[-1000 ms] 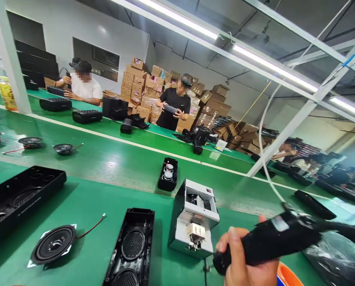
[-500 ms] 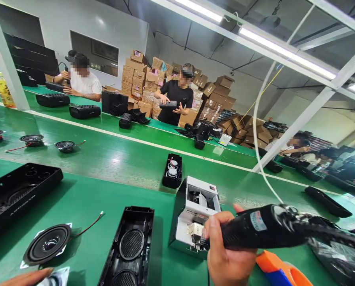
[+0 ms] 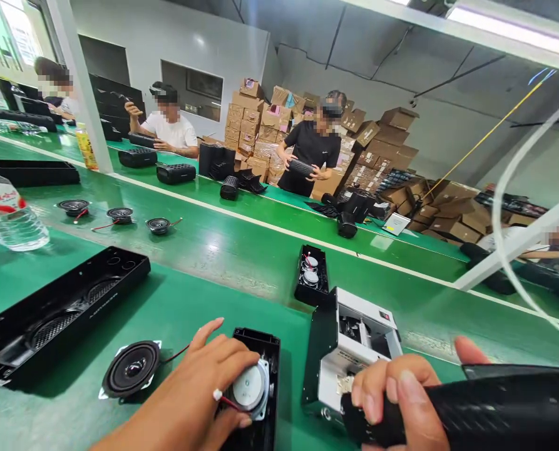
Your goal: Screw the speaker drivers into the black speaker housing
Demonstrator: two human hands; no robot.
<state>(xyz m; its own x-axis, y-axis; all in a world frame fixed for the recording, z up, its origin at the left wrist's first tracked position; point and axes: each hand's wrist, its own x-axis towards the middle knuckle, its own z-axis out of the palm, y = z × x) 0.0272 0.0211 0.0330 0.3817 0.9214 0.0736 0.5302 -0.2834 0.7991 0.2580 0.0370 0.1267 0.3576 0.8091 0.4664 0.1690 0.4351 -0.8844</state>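
My left hand (image 3: 199, 388) lies across the near end of the open black housing (image 3: 253, 388), fingers curled loosely around a speaker driver (image 3: 250, 388) that sits magnet-up inside it; fingertips touch the driver's rim and a thin red wire (image 3: 225, 401) runs under them. My right hand (image 3: 401, 401) is wrapped tight around the black screwdriver (image 3: 486, 407), thumb sticking up, with the tool's nose close against the front of the grey screw feeder (image 3: 354, 351) just right of the housing. I can't tell whether the bit touches the feeder. A second driver (image 3: 131, 369) lies cone-up on the green table (image 3: 176, 307) left of my hand, near a long black housing (image 3: 58, 313). Farther out on the belt sits a small housing (image 3: 311, 275) with two drivers fitted, three loose drivers (image 3: 119, 215) and a water bottle (image 3: 7, 216) at the left. Across the line other people handle finished speakers in front of stacked cartons (image 3: 265, 125).
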